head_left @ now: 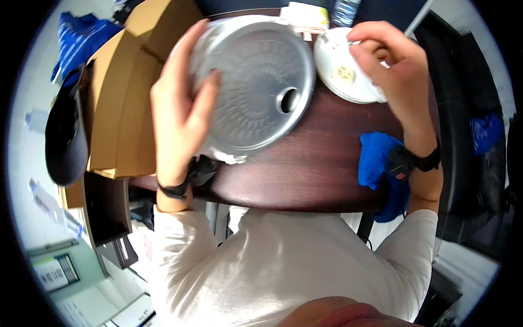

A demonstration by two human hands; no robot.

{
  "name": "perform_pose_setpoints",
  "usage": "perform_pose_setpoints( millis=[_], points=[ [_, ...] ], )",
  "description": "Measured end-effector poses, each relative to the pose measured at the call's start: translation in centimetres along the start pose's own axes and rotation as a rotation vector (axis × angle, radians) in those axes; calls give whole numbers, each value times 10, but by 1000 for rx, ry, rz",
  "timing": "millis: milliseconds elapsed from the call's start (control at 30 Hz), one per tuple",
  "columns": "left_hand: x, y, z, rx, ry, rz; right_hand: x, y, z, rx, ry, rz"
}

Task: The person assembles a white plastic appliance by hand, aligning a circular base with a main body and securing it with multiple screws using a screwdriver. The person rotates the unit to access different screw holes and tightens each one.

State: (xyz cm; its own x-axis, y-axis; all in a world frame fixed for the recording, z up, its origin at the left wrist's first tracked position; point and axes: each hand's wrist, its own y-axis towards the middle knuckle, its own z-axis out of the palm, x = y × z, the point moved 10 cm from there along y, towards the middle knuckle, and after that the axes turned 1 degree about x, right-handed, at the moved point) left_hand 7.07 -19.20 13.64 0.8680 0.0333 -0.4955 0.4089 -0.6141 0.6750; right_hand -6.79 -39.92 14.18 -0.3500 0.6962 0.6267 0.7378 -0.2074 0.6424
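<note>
A round grey plastic disc point(256, 82) like a lid, with a ribbed pattern and a round hole near its right edge, is at the left of the table. My left hand point(182, 109) grips its left side, thumb over the top and fingers along the rim; the hand is slightly blurred. Shiny clear wrap seems to edge the disc. To its right stand white plates point(354, 90), apparently stacked, with a small pale round piece point(344, 74) on top. Over them is my right hand point(395, 65), thumb and forefinger pinched together. What they hold, if anything, I cannot make out.
An open cardboard box point(122, 109) stands left of the disc, with a black cap point(68, 131) beside it. A white and yellow packet point(306, 17) and a clear bottle point(346, 11) are at the far edge. Blue cloth point(376, 158) hangs over the dark wooden table point(272, 182) at right.
</note>
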Motion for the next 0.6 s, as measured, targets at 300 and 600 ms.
perform_pose_setpoints(
  millis=[300, 600],
  points=[
    [-11, -4, 14, 76, 80, 66, 27, 21, 98, -69, 234, -143],
    [-28, 0, 19, 65, 172, 132, 13, 15, 100, -80, 344, -77]
  ],
)
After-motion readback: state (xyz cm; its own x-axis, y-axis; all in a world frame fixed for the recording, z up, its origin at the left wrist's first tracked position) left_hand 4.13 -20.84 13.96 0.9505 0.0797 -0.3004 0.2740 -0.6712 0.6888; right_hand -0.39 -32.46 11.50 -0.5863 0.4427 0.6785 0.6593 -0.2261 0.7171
